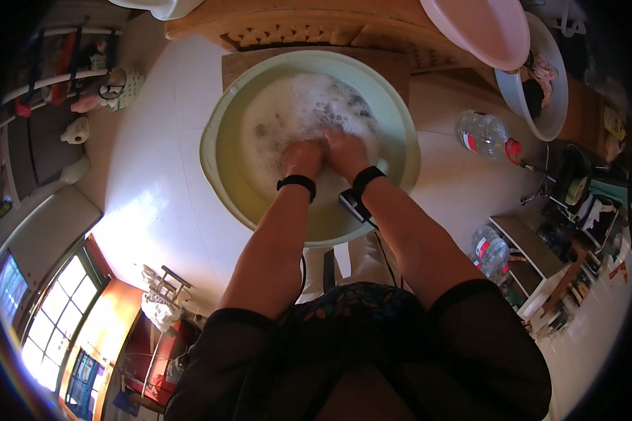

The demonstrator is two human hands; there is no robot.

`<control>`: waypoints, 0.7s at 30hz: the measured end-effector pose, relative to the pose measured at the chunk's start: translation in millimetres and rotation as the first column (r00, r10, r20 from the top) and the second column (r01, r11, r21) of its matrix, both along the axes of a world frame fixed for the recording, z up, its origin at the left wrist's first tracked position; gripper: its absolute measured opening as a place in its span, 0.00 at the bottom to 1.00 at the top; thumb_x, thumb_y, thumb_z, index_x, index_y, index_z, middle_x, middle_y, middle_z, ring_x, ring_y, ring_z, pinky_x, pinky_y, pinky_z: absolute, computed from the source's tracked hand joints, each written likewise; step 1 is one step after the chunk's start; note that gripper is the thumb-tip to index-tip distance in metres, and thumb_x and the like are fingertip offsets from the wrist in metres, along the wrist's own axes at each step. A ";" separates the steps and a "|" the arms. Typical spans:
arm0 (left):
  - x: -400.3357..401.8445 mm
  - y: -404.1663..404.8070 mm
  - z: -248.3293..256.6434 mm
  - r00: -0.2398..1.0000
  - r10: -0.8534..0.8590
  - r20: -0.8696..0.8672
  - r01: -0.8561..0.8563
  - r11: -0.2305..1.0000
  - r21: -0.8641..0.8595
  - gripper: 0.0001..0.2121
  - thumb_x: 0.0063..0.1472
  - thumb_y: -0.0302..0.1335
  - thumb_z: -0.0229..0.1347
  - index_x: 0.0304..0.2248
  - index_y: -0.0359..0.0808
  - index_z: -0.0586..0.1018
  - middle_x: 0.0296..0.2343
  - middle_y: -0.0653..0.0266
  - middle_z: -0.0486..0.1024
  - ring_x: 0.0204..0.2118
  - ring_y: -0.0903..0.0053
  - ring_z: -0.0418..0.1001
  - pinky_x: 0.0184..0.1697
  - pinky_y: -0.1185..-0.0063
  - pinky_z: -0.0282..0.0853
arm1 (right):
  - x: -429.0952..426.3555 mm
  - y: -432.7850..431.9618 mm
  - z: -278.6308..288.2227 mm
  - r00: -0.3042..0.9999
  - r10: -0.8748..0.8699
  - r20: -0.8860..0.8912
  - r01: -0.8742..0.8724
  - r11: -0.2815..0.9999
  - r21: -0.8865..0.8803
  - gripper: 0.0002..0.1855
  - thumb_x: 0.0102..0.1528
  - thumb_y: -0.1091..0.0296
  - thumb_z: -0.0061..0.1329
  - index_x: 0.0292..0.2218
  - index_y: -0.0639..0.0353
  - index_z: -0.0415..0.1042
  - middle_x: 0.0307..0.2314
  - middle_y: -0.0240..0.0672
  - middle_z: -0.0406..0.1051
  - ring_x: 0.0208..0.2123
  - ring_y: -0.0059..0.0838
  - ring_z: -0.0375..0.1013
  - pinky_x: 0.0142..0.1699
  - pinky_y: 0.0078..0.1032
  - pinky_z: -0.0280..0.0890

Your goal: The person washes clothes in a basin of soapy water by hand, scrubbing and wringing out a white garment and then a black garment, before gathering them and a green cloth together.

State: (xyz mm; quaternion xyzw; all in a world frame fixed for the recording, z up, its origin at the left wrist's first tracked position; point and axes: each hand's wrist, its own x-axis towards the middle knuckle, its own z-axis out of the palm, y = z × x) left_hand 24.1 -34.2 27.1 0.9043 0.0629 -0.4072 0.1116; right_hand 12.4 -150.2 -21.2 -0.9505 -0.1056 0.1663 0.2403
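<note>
A large pale green plastic basin (408, 158) holds water covered in the middle by white soap suds (300, 105). Both of my hands are in the foam near the basin's centre, side by side and close together. Suds and water cover the fingers of my left hand (303, 157) and of my right hand (345, 150), so whatever they may hold is hidden. Each wrist wears a black band, and a small black device hangs by the right one, over the near side of the basin.
Beneath the basin's far side is a wooden board (237, 66), by a carved wooden furniture piece (295, 29). Right of it stand a pink basin (484, 26), a grey-white basin with cloths (555, 105) and a clear plastic bottle with red cap (484, 134). Shelves (37, 87) line the left.
</note>
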 end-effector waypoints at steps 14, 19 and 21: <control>-28.4 56.6 30.5 0.730 0.574 0.372 -0.402 0.800 -0.446 0.20 0.51 0.43 0.48 0.36 0.35 0.72 0.34 0.49 0.67 0.38 0.55 0.65 0.42 0.68 0.62 | 9.4 -5.0 121.5 0.996 -0.033 0.081 -0.012 0.863 0.505 0.26 0.45 0.64 0.46 0.45 0.61 0.57 0.39 0.49 0.61 0.43 0.47 0.59 0.45 0.39 0.55; -58.2 14.1 3.2 0.924 -0.333 0.187 0.284 0.927 0.246 0.17 0.51 0.37 0.49 0.37 0.36 0.73 0.42 0.45 0.58 0.46 0.48 0.54 0.45 0.60 0.58 | -40.3 7.6 62.6 0.991 0.128 0.043 -0.120 0.981 -0.153 0.31 0.45 0.65 0.45 0.50 0.60 0.52 0.41 0.51 0.59 0.47 0.52 0.54 0.47 0.45 0.50; -59.1 -2.6 10.8 0.871 0.329 0.365 -0.345 0.938 -0.024 0.12 0.52 0.30 0.45 0.36 0.38 0.74 0.43 0.51 0.60 0.49 0.53 0.52 0.45 0.61 0.58 | -43.4 16.4 47.0 0.981 0.194 0.003 -0.186 0.945 -0.267 0.31 0.46 0.65 0.44 0.51 0.59 0.53 0.41 0.51 0.59 0.47 0.55 0.55 0.47 0.45 0.51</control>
